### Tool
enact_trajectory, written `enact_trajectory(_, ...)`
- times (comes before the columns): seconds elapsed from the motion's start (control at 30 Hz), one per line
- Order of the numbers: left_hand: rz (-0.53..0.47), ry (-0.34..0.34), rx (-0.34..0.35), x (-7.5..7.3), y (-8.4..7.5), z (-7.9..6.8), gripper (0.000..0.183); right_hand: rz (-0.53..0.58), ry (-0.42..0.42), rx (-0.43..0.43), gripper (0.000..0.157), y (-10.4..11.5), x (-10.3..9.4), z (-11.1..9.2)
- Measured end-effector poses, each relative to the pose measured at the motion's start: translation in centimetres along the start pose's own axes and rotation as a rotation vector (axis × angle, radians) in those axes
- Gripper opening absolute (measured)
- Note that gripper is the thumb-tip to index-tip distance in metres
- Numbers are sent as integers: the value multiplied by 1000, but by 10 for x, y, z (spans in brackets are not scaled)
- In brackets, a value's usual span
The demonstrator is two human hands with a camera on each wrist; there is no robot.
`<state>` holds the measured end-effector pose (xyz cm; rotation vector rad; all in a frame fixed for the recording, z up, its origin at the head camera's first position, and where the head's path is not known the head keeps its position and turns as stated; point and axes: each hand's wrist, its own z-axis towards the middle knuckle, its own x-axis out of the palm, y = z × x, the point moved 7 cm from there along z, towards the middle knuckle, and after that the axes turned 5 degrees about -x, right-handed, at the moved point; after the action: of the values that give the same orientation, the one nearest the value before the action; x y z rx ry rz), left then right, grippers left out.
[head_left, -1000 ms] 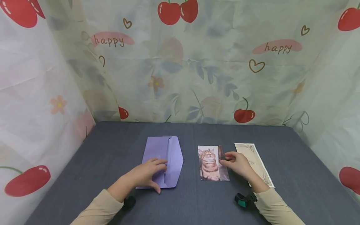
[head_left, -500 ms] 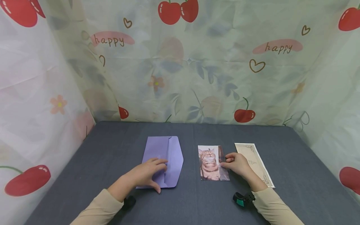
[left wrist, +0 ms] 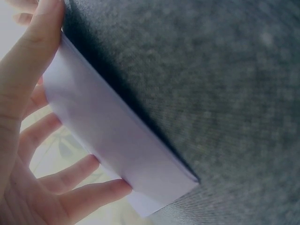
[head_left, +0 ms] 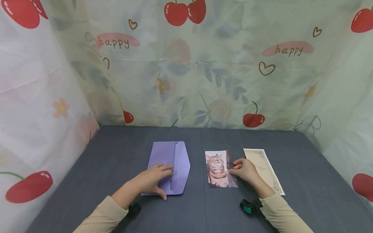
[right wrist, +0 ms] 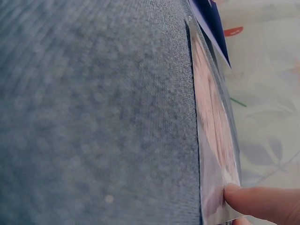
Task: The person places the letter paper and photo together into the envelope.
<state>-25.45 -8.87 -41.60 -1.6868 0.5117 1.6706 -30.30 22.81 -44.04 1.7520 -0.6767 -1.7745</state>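
A purple envelope (head_left: pixel 180 168) lies on the dark table with its pointed flap spread to the right. My left hand (head_left: pixel 151 179) rests on it, fingers spread over its body and thumb at the near edge. In the left wrist view the fingertips touch the envelope (left wrist: pixel 108 126). To the right lies a photo of a cat (head_left: pixel 216 171), face up. My right hand (head_left: pixel 247 170) pinches its right edge, thumb on top. The right wrist view shows the thumb (right wrist: pixel 253 199) on the photo's glossy corner (right wrist: pixel 211 187) and a fingertip just below the edge.
A cream card with ornate corners (head_left: pixel 260 158) lies right of the photo, partly under the right hand and wrist. A dark cloth (head_left: pixel 125 142) covers the table. Printed curtains (head_left: pixel 198 71) hang behind and at both sides. A black wrist device (head_left: pixel 247 206) sits below the right wrist.
The right forearm and its wrist device have shifted slightly left, while the right thumb stays on the photo. The left hand, envelope and cards look unmoved.
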Motion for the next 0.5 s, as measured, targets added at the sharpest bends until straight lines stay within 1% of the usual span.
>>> enact_trajectory(0.4,9,-19,21,-1,-1,0,63,66,-3,-8,28,-4,-1,0)
enact_trajectory(0.5,14,-28,23,-1,-1,0,63,111,17,-5,28,-3,-1,0)
